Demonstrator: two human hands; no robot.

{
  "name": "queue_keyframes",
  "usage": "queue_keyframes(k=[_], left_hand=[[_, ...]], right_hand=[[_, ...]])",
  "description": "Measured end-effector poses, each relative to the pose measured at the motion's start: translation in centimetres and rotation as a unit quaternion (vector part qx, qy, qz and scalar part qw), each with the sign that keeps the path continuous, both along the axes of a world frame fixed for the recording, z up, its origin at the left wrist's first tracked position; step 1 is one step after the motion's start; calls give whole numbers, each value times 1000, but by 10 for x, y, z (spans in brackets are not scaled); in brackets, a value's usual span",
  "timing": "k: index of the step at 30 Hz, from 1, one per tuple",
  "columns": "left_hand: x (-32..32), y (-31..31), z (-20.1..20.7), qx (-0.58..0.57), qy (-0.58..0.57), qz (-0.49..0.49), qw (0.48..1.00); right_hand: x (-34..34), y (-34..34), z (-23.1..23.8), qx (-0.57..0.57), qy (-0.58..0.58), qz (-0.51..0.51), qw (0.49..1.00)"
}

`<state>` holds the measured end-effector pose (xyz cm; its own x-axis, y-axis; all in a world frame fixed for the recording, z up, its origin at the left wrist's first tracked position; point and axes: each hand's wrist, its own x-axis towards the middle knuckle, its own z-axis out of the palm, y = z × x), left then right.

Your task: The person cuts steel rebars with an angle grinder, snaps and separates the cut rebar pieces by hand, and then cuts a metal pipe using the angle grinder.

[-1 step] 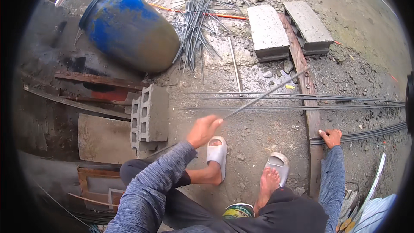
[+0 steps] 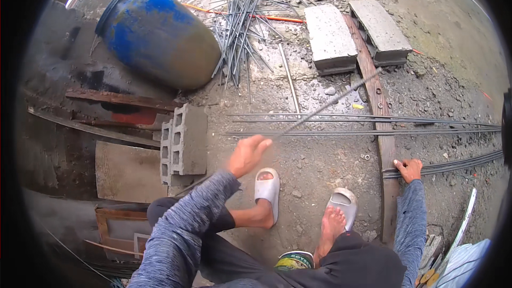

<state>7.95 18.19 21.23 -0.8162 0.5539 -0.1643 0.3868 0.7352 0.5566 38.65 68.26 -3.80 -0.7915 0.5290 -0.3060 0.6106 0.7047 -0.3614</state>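
Note:
My left hand [image 2: 248,154] is closed around a thin ribbed steel rod [image 2: 341,95]. The rod slants from low on the left up toward the concrete blocks, its far end over a wooden plank [image 2: 388,154]. My right hand [image 2: 409,169] rests on the plank, fingers curled over the ends of a bundle of thin steel rods [image 2: 464,166] reaching in from the right. Ahead of it, more rods [image 2: 320,133] lie across the same plank.
Two concrete blocks [image 2: 330,34] flank the plank's far end. Cut rods [image 2: 240,32] are heaped beside a blue drum [image 2: 160,37]. Hollow blocks [image 2: 193,141] stand left of my feet. A pale bar [image 2: 289,77] lies ahead; a green-and-yellow container [image 2: 295,261] sits below me.
My left hand has shifted slightly up and left, and the far end of its rod has risen a little. My right hand stays on the bundle.

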Motion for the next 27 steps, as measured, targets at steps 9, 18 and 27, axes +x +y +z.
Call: queue_keyframes(k=[9, 18, 27], left_hand=[[-334, 65, 139, 40, 475, 255, 841], [-62, 52, -94, -79, -171, -128, 974], [11, 31, -164, -44, -224, -82, 970]], right_hand=[[-10, -4, 2, -22, -8, 6, 1000], [-11, -2, 19, -14, -10, 3, 1000], [-9, -5, 22, -5, -22, 4, 1000]])
